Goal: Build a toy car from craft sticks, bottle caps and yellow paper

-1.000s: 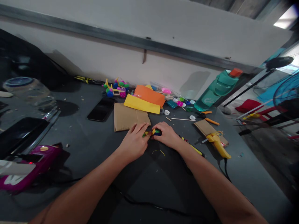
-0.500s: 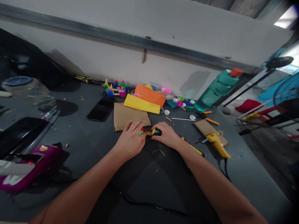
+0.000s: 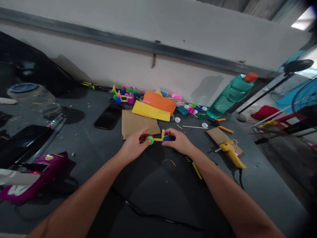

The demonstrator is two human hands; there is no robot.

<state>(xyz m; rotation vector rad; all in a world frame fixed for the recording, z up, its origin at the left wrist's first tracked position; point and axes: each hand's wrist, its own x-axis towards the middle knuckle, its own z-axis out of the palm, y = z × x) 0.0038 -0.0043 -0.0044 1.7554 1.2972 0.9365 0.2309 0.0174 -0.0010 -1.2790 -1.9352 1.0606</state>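
Between my two hands is a small toy car (image 3: 158, 139) with a yellow L-shaped body and bottle-cap wheels. My left hand (image 3: 133, 142) pinches its left end, at a green cap wheel (image 3: 149, 140) with some red behind it. At the other end, the fingers of my right hand (image 3: 178, 141) close on a blue cap wheel (image 3: 166, 138). The yellow upright piece stands near my right fingertips. Just behind my left hand lies a folded sheet of cardboard (image 3: 138, 123). A thin yellow strand (image 3: 169, 161) rests on the table in front of the car.
Yellow and orange sheets (image 3: 151, 111), loose bottle caps (image 3: 177, 119) and finished-looking toy cars (image 3: 123, 96) lie along the wall. A yellow glue gun (image 3: 232, 154), pliers (image 3: 223, 124) and a tilted green bottle (image 3: 230, 96) are at right. A phone (image 3: 108, 116) and a purple device (image 3: 39, 175) are left.
My left hand has turned from lying over the car to pinching its end wheel, showing more of the car. The yellow upright now points up, and the green wheel faces me.
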